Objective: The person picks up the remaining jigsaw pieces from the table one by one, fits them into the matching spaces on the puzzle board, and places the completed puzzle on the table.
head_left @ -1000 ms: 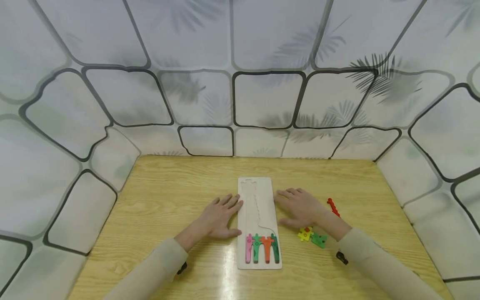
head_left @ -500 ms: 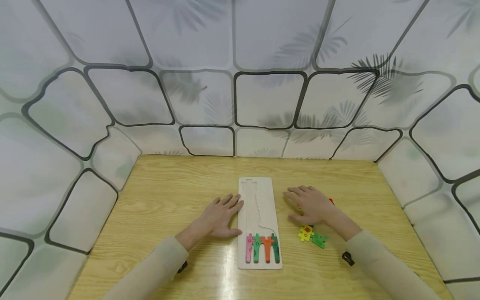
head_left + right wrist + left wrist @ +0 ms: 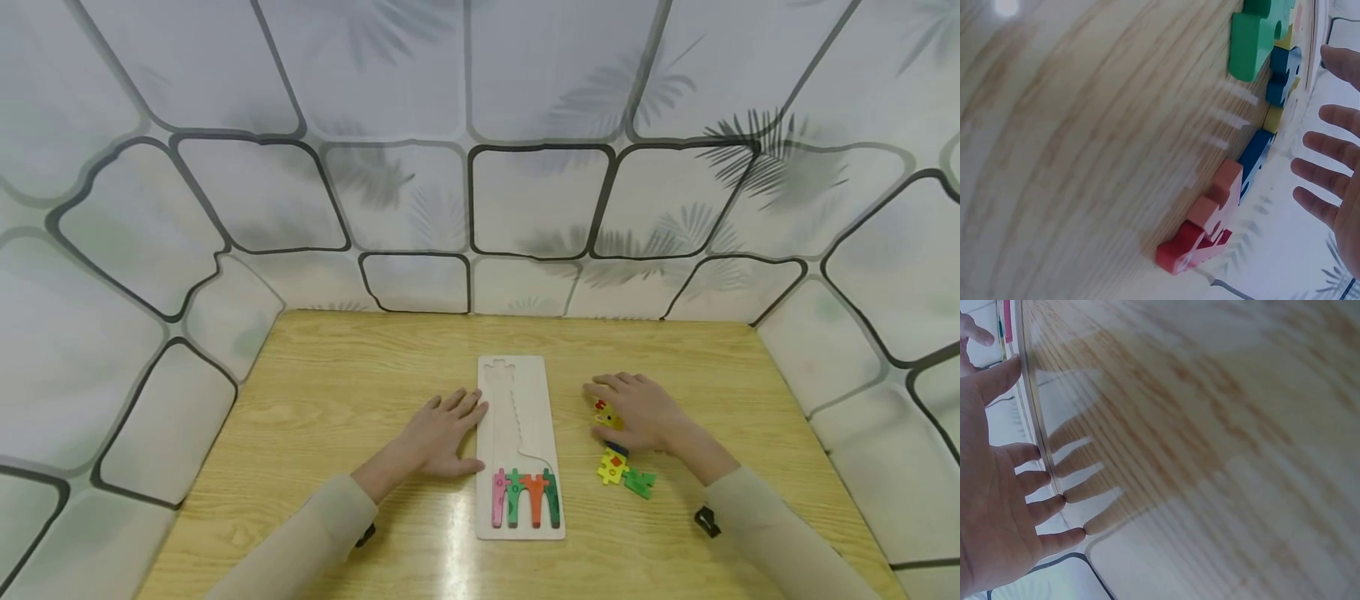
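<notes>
A pale wooden puzzle board (image 3: pixel 517 450) with a long-necked animal outline lies mid-table. Pink (image 3: pixel 498 498), green (image 3: pixel 513 498), orange (image 3: pixel 536 500) and dark green (image 3: pixel 552 500) pieces fill its lower slots. My left hand (image 3: pixel 442 437) rests at the board's left edge, fingers spread; in the left wrist view its thumb and fingertips (image 3: pixel 1072 537) meet that edge and the table. My right hand (image 3: pixel 637 412) is over loose pieces right of the board, fingers extended and holding nothing. Beneath or near it are a yellow piece (image 3: pixel 612 468), a green piece (image 3: pixel 640 482) and a dark blue piece (image 3: pixel 1282 75).
In the right wrist view, another blue piece (image 3: pixel 1257 156), a salmon piece (image 3: pixel 1219 197) and a red piece (image 3: pixel 1185 247) lie in a rough line on the wooden table (image 3: pixel 360 358). Patterned cloth walls (image 3: pixel 405 200) enclose the table's back and sides.
My right hand has left the board's right edge and moved right, over the loose pieces. A yellow piece under it has come into view, while the red one is now covered. The left hand stays put.
</notes>
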### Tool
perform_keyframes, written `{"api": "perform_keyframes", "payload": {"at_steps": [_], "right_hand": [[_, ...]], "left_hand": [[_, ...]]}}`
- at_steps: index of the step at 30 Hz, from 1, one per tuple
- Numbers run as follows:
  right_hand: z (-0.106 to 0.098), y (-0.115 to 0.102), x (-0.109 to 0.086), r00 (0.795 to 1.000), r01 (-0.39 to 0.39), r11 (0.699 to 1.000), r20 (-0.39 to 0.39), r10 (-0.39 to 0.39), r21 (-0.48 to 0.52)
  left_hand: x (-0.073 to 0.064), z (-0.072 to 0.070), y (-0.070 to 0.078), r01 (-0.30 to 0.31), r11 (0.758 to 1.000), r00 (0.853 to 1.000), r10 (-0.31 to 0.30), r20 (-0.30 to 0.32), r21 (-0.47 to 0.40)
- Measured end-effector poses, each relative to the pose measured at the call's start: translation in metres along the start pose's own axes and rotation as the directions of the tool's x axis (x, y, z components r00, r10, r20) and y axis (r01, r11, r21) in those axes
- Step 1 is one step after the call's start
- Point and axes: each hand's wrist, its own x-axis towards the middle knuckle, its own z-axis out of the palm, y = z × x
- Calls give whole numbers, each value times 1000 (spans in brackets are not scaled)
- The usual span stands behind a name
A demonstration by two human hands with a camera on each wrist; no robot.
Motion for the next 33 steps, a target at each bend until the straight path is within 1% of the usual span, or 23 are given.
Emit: {"api": "perform_keyframes", "payload": {"at_steps": [6,12,21,28,33], "right_hand": [[1,4,-4,1000,-10,1000,-2,10,2],[4,8,-7,1000,-12,1000,-8,12,-28],[9,13,-10,999,-32,998,25,34,-57],[10,13,-12,999,-39,997,33,42,-73],[11,13,-11,999,-34,996,17,36,-82]], "left_hand": [[0,-1,0,-2,1000,1000,2,4,-8],[0,0,0,-2,1000,1000,2,-3,-9],[0,0,1,-3,1000,1000,3,-4,-15],[-1,-2,1,-4,1000,1000,4,0,-10],[0,-1,1,-3,1000,1000,3,-2,-10]]}}
